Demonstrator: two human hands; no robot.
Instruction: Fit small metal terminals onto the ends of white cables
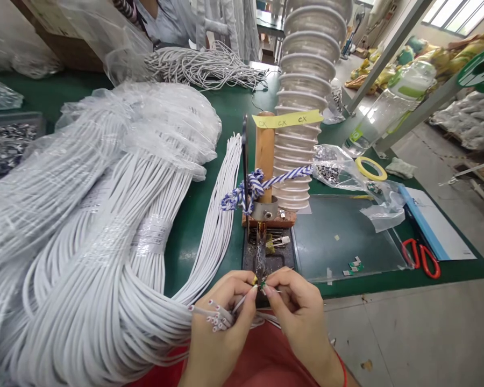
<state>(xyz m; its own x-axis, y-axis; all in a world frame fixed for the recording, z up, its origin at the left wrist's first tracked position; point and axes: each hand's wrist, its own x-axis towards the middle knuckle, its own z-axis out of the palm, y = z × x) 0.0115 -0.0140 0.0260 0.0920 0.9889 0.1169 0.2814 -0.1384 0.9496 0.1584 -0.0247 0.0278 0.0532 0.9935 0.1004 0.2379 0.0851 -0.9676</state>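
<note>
My left hand (226, 322) is closed round several white cables (215, 314) with cut ends showing, and its thumb and index finger pinch the tip of one cable. Close beside it, my right hand (298, 317) pinches a tiny green part (263, 286) at that cable tip; thin wire shows by the fingers. Just beyond both fingertips is the dark metal tip of a soldering iron (261, 250), which hangs upright from a wooden handle (265, 156) tied with blue-and-white rope (256, 188). Where the wires meet the green part is too small to make out.
Large white cable bundles (105, 242) fill the left side. A clear ribbed hose (302, 107) rises behind the iron. To the right lie a glass plate (331, 236) with small green boards (354, 265), red scissors (429, 262), yellow tape (371, 168) and a bottle (387, 113). A person (169, 21) is across the table.
</note>
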